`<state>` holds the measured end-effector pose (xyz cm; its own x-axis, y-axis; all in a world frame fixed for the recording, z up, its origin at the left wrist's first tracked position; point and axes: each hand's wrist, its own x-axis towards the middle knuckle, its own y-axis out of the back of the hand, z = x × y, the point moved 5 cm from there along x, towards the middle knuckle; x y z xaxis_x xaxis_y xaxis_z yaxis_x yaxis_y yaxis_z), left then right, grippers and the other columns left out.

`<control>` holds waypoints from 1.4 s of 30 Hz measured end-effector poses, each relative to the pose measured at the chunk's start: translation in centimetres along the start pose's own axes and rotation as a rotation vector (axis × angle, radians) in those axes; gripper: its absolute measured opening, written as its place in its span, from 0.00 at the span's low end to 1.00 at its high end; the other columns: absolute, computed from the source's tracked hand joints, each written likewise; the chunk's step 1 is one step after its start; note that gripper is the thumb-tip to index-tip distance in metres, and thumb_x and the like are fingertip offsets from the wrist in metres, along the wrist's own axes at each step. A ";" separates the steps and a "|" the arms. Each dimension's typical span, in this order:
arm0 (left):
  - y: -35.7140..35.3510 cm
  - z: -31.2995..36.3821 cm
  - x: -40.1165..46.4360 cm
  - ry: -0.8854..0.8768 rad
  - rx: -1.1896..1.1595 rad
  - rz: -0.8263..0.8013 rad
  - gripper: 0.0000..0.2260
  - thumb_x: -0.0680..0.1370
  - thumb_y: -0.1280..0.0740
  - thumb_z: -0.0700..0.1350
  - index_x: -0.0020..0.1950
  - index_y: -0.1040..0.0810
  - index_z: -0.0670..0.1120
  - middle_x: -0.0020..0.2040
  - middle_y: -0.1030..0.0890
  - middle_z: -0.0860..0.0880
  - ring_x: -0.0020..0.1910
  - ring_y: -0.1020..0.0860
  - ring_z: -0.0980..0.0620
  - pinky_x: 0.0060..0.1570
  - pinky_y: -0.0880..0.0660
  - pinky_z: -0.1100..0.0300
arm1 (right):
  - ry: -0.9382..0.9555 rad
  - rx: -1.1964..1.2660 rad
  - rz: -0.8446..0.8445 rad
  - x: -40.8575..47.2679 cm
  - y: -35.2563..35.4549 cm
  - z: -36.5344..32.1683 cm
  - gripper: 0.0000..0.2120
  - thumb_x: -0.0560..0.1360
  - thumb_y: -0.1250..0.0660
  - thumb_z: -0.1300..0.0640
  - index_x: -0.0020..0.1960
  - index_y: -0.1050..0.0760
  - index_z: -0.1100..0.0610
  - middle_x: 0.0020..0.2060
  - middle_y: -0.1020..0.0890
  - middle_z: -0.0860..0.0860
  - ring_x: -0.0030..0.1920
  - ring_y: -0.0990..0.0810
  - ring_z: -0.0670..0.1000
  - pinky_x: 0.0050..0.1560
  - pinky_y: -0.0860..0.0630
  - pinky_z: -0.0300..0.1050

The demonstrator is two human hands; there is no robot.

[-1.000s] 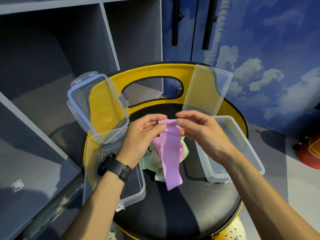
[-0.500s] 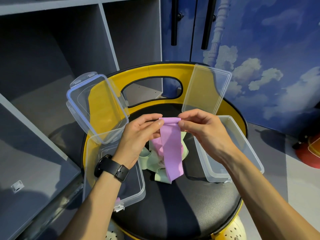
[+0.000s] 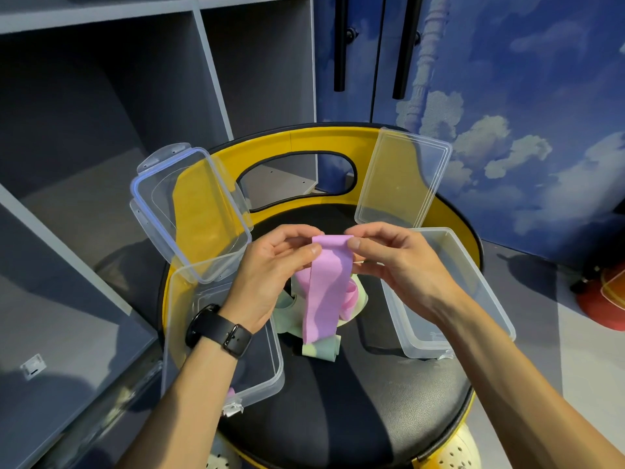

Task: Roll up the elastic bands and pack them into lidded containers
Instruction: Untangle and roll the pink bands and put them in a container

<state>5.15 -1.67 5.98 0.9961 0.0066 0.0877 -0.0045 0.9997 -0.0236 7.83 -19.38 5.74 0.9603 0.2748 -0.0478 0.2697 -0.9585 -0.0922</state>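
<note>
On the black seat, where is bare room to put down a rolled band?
The near part of the black seat, between the two clear containers, is bare. It is crowded at the middle, where the loose bands lie.

Bands (image 3: 323, 316) on stool (image 3: 355, 418), between containers (image 3: 449, 292).

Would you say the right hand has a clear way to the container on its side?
Probably yes: the right hand hovers beside the open right container, whose lid leans on the backrest, but it pinches the purple band.
</note>
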 end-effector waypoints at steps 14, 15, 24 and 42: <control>-0.2 -0.5 0.0 0.059 0.013 -0.006 0.09 0.75 0.31 0.40 0.53 0.19 0.51 0.48 0.15 0.48 0.47 0.18 0.54 0.49 0.23 0.58 | 0.123 -0.040 -0.012 0.0 0.1 -0.4 0.10 0.72 0.29 0.70 0.49 0.19 0.58 0.48 0.14 0.56 0.46 0.17 0.49 0.44 0.23 0.38; -0.2 -0.4 0.0 0.050 0.020 -0.007 0.09 0.75 0.31 0.40 0.53 0.19 0.51 0.48 0.15 0.49 0.48 0.18 0.54 0.49 0.23 0.58 | 0.112 -0.036 -0.024 0.0 0.0 -0.3 0.11 0.72 0.29 0.70 0.51 0.19 0.58 0.49 0.14 0.56 0.47 0.16 0.50 0.45 0.22 0.39; -0.3 -0.1 -0.1 -0.001 0.028 -0.005 0.09 0.75 0.30 0.37 0.51 0.18 0.49 0.52 0.16 0.47 0.53 0.19 0.50 0.53 0.23 0.59 | 0.039 -0.051 -0.036 -0.1 -0.1 0.1 0.08 0.74 0.29 0.62 0.53 0.19 0.58 0.46 0.14 0.56 0.47 0.16 0.54 0.55 0.20 0.55; -0.3 -0.2 -0.2 0.024 0.018 -0.026 0.11 0.76 0.32 0.38 0.53 0.20 0.52 0.52 0.16 0.47 0.53 0.18 0.51 0.51 0.23 0.58 | 0.078 0.017 -0.064 0.0 -0.4 -0.3 0.15 0.73 0.29 0.67 0.58 0.21 0.56 0.50 0.15 0.57 0.49 0.16 0.51 0.48 0.21 0.42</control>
<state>4.94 -1.95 5.73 0.9978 -0.0198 0.0639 0.0201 0.9998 -0.0039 7.72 -19.05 6.04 0.9439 0.3283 0.0365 0.3303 -0.9375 -0.1091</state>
